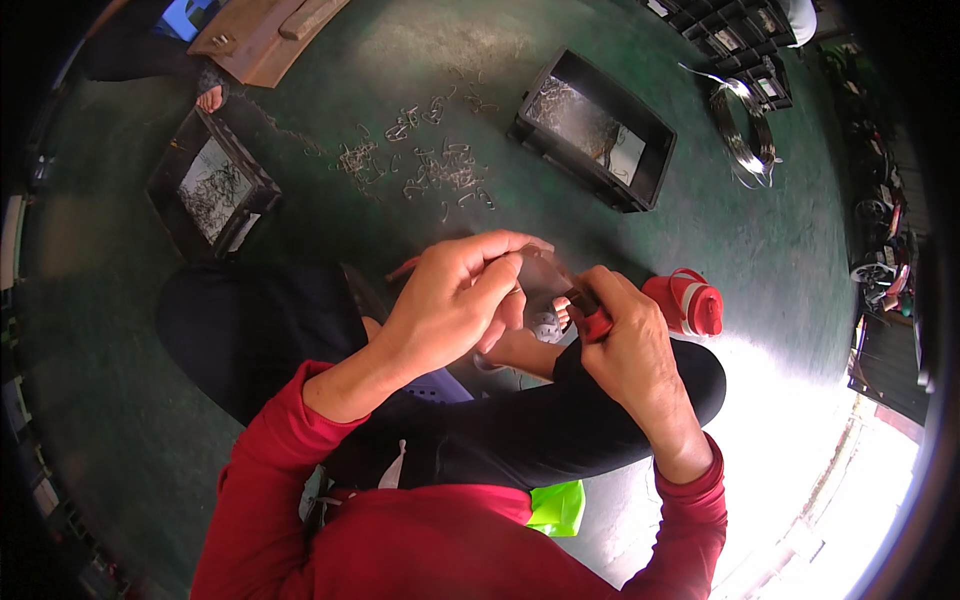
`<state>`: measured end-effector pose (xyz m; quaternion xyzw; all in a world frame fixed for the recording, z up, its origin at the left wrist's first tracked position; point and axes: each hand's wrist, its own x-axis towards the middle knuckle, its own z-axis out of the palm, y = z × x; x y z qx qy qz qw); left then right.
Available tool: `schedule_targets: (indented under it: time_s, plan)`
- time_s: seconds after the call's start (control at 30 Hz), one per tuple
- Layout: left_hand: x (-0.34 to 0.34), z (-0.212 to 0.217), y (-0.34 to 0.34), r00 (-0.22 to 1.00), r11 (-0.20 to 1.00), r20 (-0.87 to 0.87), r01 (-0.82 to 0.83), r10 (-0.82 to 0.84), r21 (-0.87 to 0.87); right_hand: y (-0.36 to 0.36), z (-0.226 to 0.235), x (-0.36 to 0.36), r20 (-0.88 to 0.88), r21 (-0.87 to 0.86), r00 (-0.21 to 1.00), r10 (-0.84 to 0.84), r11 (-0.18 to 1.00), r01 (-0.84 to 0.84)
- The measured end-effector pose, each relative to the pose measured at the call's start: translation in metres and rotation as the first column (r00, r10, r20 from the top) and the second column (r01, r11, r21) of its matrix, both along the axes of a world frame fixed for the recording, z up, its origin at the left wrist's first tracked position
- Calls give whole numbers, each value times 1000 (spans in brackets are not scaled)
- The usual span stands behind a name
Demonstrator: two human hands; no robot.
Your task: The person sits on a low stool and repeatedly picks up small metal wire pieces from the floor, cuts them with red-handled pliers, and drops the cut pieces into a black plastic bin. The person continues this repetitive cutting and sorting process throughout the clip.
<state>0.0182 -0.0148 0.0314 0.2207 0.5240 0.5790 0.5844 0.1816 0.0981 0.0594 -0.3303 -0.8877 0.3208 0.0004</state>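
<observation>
My left hand [450, 300] is raised over my lap, thumb and fingers pinched together. What they hold, if anything, is too small or hidden to make out. Close beside it on the right, my right hand [630, 345] is closed round a red-handled hand tool [596, 325], which looks like pliers. The tool's head points toward the left fingertips and is smeared, so I cannot tell if it touches anything. Beyond my hands, small bent wire pieces [445, 168] lie in loose heaps on the green floor.
A black crate [640, 190] with wire pieces stands far right of centre. Another black crate [262, 195] stands at left, another person's hand [210, 98] at its rim. A red jug [685, 303] is beside my right knee; a wire coil [755, 160] lies far right.
</observation>
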Motion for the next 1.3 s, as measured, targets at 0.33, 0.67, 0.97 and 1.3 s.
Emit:
schedule_targets:
  time_s: [0.33, 0.67, 0.97, 1.3]
  plan:
    - [-2, -5, -1, 997, 1000, 74, -6, 5, 2, 4, -11, 0, 35, 348, 994, 104, 931, -110]
    - [-5, -25, 8, 940, 997, -339, 7, 21, 82, 23, -13, 3, 52, -243, 999, 15, 970, -2]
    - [-8, -40, 15, 908, 996, -409, -77, 90, 49, 37, -20, 19, 87, -182, 995, -58, 981, 73]
    - [-41, -118, 226, 617, 996, -784, 87, -66, -16, 51, -19, 40, 134, -82, 974, -183, 977, 195]
